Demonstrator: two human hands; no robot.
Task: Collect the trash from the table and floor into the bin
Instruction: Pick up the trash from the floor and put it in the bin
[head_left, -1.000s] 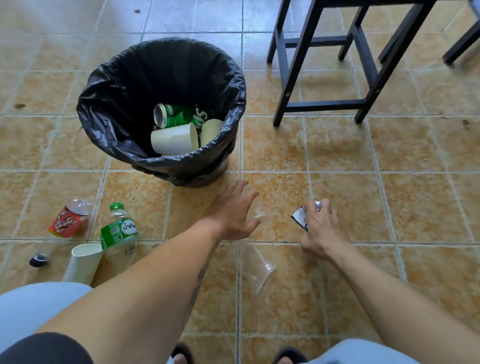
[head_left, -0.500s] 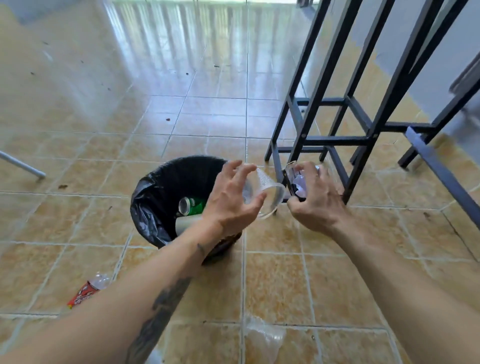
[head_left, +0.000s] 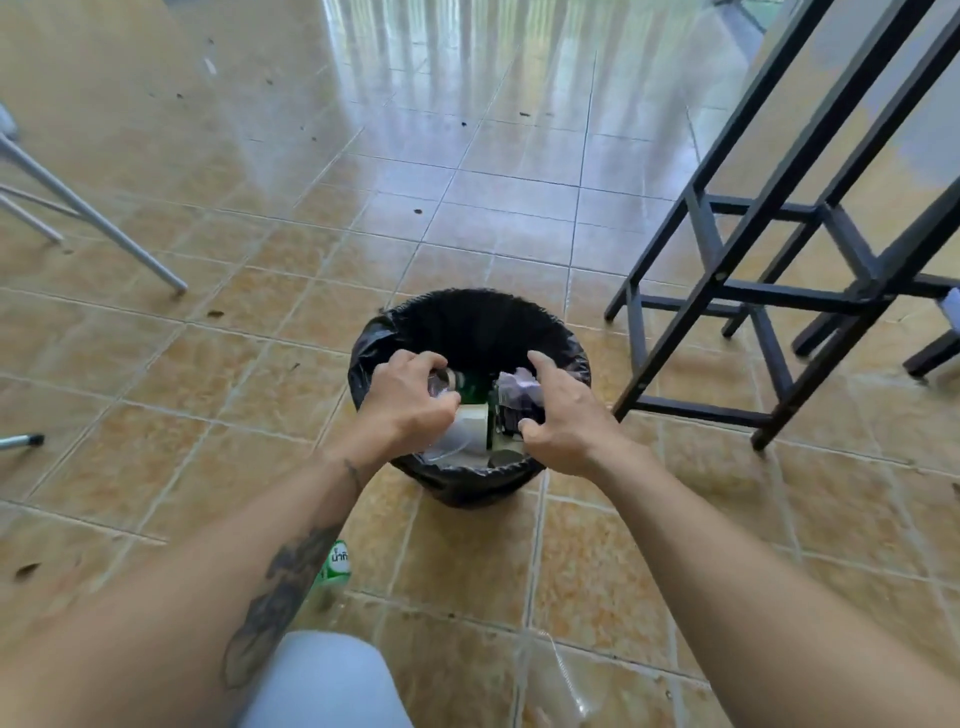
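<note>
Big tan tiled floor (head_left: 218, 395) everywhere, black stool frames (head_left: 753, 291) off at about 2 o'clock, and a grey metal leg (head_left: 104, 228) out at 10. Dead centre is the bin (head_left: 467, 322) with its black liner, already holding a green can (head_left: 475, 384) and a white paper cup (head_left: 470, 418).

Both hands are right over the bin mouth. Left hand (head_left: 410, 405) is curled around a clear plastic cup (head_left: 441, 387), fingers wrapped fairly tight, the cup lying roughly sideways with its mouth seeming to point toward 3 o'clock. Right hand (head_left: 563, 421) is pinching a crumpled shiny wrapper (head_left: 514, 395) between thumb and fingers, index finger sticking out loose.

So the key thing: the opening sits straight below both loads, no reaching needed. I'd guess it's just a matter of letting go.

Still on the floor down at 6 o'clock: a green-labelled bottle (head_left: 335, 564) beside the left forearm, and another clear cup (head_left: 556, 686), blurry, nearer the right arm.
</note>
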